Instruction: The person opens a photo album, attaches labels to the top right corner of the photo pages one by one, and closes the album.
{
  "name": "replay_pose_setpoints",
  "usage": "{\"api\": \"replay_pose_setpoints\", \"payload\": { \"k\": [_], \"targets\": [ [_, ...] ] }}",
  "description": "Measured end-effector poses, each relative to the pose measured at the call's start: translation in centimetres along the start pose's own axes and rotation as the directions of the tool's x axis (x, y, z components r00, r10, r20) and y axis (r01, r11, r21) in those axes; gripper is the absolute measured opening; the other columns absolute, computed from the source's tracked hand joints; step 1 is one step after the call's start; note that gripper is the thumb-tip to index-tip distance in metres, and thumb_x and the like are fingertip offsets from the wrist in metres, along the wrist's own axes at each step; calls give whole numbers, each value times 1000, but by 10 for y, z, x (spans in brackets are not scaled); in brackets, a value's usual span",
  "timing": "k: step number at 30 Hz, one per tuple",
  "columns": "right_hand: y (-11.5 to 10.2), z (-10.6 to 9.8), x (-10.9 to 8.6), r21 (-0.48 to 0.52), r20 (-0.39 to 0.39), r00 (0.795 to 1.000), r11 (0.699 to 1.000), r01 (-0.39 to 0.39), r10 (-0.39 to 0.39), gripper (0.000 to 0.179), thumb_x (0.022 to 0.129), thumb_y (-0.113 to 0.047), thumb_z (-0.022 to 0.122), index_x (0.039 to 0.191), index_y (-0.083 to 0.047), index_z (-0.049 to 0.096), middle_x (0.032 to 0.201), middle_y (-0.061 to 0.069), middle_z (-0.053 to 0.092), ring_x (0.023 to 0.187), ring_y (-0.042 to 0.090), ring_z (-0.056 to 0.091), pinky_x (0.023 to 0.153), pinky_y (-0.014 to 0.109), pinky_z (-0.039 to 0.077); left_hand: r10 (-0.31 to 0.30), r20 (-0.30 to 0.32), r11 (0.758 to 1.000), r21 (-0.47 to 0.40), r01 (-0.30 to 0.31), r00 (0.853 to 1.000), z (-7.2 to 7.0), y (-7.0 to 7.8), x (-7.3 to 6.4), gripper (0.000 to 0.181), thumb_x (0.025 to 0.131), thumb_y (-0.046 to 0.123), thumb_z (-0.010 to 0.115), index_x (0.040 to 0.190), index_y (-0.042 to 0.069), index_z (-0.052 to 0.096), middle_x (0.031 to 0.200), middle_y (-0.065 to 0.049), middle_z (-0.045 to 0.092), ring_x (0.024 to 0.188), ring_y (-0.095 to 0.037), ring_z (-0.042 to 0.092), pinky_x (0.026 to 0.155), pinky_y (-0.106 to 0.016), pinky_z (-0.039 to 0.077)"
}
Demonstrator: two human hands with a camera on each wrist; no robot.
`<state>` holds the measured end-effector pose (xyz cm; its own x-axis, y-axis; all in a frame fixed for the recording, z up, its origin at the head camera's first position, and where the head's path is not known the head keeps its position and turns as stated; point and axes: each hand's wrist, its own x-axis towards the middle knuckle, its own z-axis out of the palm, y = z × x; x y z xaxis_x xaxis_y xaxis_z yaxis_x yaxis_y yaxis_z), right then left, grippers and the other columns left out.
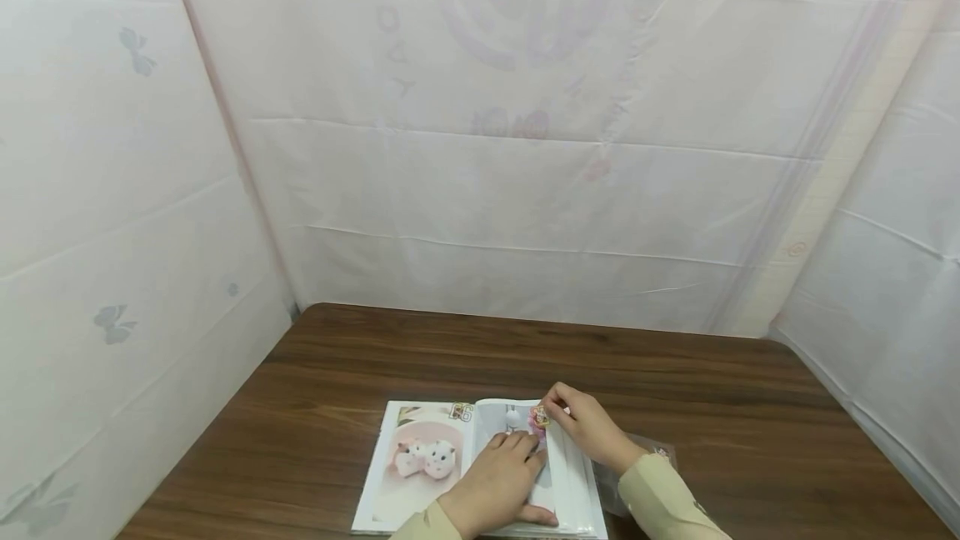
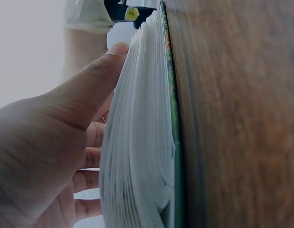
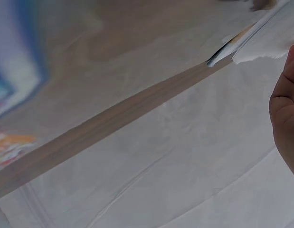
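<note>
A photo album [image 1: 386, 457] lies spread on the table, its left page showing a picture of two white spotted figures. My left hand [image 1: 491, 473] rests on the right page [image 1: 491, 419], fingers extended and spread, with the thumb at the lower edge of the page stack [image 2: 137, 118]. At the top right corner of that page, my right hand [image 1: 588, 423] has curled fingers and appears to pinch the page corner, next to a colourful sticker [image 1: 540, 417]. In the right wrist view, the fingers [image 3: 287, 104] touch the white sheet; the exact contact is partly hidden.
Beside the album, partly under the right forearm, lies a clear plastic bag [image 1: 611, 486] with something colourful in it. Another sticker [image 1: 461, 412] sits at the left page's top. White cloth walls [image 1: 487, 190] enclose the dark wooden table [image 1: 315, 407].
</note>
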<state>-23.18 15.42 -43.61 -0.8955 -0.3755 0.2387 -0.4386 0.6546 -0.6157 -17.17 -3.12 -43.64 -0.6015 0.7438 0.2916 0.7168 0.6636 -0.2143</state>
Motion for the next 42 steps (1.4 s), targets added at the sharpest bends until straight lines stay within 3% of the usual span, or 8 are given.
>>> {"api": "replay_pose_setpoints", "payload": {
  "k": [6,12,25,35,42],
  "targets": [
    [-3,6,12,51,9,999,997,-52,52,13,93,-24,47,90,-13,55,82,-4,60,73,5,54,61,17,43,2,5,1000,-14,-2,1000,1,0,0,78,70,73,42,117,13,59,117,0,57,110,-14,50,90,-31,44],
    [-5,12,20,32,1,997,996,-81,81,11,92,-19,49,87,-12,55,77,-5,58,65,2,48,57,17,41,0,2,1000,-16,0,1000,2,0,0,79,70,74,43,118,13,59,117,0,57,111,-14,50,89,-32,44],
    [-5,20,23,-180,-124,987,976,-120,99,9,87,-12,56,77,-12,54,76,-3,53,65,7,45,59,20,40,-5,-8,1000,3,5,1000,3,1,1,79,69,74,44,117,14,59,115,1,56,110,-14,50,89,-30,42],
    [-4,24,24,-246,-129,981,953,-175,147,12,86,-14,55,74,-13,52,73,-3,51,63,7,43,56,21,38,-5,12,1000,-3,5,1000,3,1,0,78,70,74,43,117,14,59,115,1,56,110,-13,49,89,-31,43],
    [-7,25,24,-292,-141,981,942,-167,130,13,82,-16,61,73,-14,52,70,-4,48,61,7,41,54,20,35,-8,6,1000,-2,8,1000,4,1,1,78,69,75,44,116,14,59,114,1,55,110,-14,49,90,-31,43]
  ]
}}
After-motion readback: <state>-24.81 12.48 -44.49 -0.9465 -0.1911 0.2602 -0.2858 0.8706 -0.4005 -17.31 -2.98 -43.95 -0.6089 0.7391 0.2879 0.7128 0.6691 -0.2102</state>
